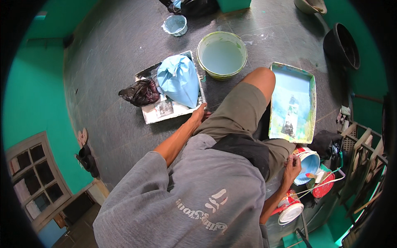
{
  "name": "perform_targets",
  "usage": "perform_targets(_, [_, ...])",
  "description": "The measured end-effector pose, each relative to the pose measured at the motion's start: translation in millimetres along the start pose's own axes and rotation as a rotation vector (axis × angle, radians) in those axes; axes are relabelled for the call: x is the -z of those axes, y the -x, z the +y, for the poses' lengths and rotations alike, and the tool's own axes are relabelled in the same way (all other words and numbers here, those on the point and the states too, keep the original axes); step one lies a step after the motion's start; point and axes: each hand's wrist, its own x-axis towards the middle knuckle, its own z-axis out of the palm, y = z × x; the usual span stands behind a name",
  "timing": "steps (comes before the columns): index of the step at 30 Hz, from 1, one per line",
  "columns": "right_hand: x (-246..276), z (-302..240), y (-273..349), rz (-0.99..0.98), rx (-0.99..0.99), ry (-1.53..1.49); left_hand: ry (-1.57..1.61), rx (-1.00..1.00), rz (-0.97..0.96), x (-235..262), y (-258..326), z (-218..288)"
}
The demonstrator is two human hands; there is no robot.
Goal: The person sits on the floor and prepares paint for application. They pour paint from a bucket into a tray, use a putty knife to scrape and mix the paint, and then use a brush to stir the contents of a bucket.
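My left hand (pixel 200 114) grips the near right corner of a paint-stained white tray (pixel 151 120). In that tray lie a tied light-blue plastic bag (pixel 178 80) and a crumpled black plastic bag (pixel 142 93). My right hand (pixel 292 168) is beside my knee, next to a paint bucket (pixel 309 163) with light-blue paint inside. Its fingers are curled together; what they hold, if anything, I cannot make out. Ahead of my right knee is a second tray (pixel 311 99), smeared with light-blue and yellowish paint.
A round tub of pale-blue liquid (pixel 223 58) stands ahead, with a small blue-stained bowl (pixel 175 25) farther off. Red-and-white paint cans (pixel 290 211) and a red lid (pixel 323 185) crowd my right side. A black bucket (pixel 341 46) leans by the green wall; wooden racks (pixel 364 153) stand right.
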Motion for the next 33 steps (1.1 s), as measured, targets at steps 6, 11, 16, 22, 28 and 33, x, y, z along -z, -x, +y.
perform_targets(6, [-2.0,2.9,-7.2,-0.077,-0.007,-0.002,0.545,-0.071,-0.102,32.8,-31.0,-8.8])
perform_targets(11, [-2.6,5.0,-12.4,-0.081,0.005,0.07,0.711,-0.184,0.0,25.9,-34.4,-19.0])
perform_targets(16, [0.3,4.9,-17.0,-0.079,0.048,0.183,0.769,-0.203,-0.066,20.3,-31.4,-13.6])
perform_targets(22, [-1.0,6.5,-17.8,-0.093,0.07,0.216,0.803,-0.212,-0.051,31.1,-39.8,-16.6])
perform_targets(28, [-2.3,-1.8,-13.8,-0.13,0.024,0.148,0.827,-0.209,-0.08,26.3,-32.1,-10.5])
perform_targets(33, [-0.5,2.0,-15.5,-0.122,0.07,0.18,0.814,-0.245,-0.051,25.3,-45.0,-11.4])
